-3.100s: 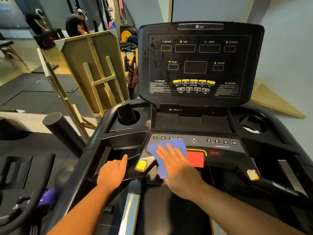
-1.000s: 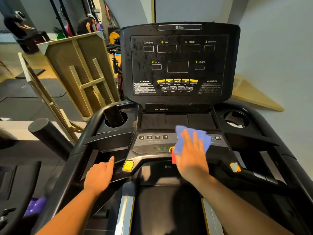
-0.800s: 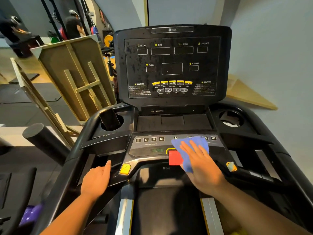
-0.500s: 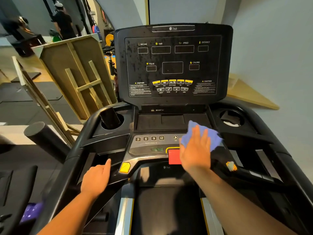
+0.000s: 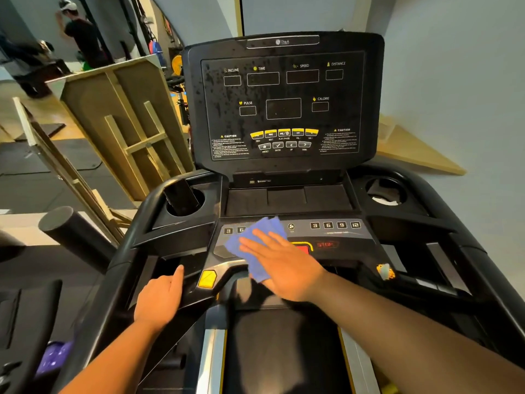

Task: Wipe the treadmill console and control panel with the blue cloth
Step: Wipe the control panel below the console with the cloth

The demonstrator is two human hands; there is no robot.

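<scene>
Right hand (image 5: 287, 265) fingers (image 5: 255, 243) spread flat, pressing blue cloth (image 5: 257, 248) on control panel (image 5: 335, 237), left of red stop button (image 5: 302, 248) | cloth judged soft, light, liable to bunch; best pinned under the palm | left hand (image 5: 162, 298) open, braced on handrail (image 5: 196, 294) | console (image 5: 284, 103) above looked spotted, unwiped.

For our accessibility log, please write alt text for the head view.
The right hand presses a blue cloth flat on the treadmill's lower control panel, beside the red stop button. The left hand rests on the left handrail, below the dark, speckled console screen.
</scene>
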